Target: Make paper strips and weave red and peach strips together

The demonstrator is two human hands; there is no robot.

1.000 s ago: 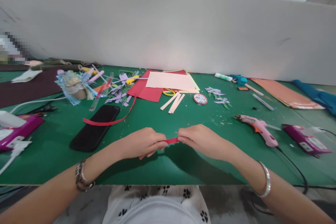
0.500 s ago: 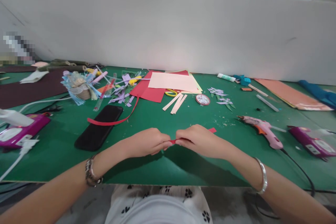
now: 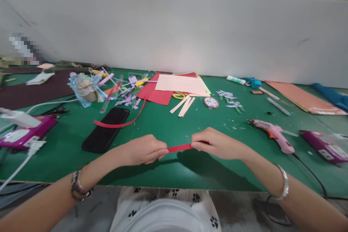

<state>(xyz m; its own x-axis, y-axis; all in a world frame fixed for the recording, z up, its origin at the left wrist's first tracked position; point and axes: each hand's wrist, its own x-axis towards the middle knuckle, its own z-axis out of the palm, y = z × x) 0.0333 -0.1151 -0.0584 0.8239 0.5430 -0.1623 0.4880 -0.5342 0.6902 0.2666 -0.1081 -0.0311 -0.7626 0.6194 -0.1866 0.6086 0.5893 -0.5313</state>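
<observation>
A red paper strip [image 3: 179, 148] is stretched between my two hands above the green table. My left hand [image 3: 145, 149] pinches its left end between thumb and fingers. At the other end, my right hand [image 3: 216, 144] is closed on the strip, with part of it hidden by the fingers. Another red paper strip [image 3: 119, 125] curls across a black phone [image 3: 106, 130] to the left. Beyond my hands lie short pale pink paper strips [image 3: 186, 108], next to yellow scissor handles [image 3: 178, 95] and a stack of red sheets [image 3: 159, 92] under a pale pink sheet [image 3: 181, 84].
To the right lie a pink glue gun [image 3: 274, 134] and a purple power strip [image 3: 324, 145]. A second power strip [image 3: 27, 132] sits at the left. Purple paper scraps [image 3: 130, 96] and a round patterned disc [image 3: 211, 102] lie farther back. A grey partition [image 3: 174, 25] stands behind.
My hands have moved apart, showing a longer stretch of the red paper strip between them. The strip's loose end no longer shows past my right hand.
</observation>
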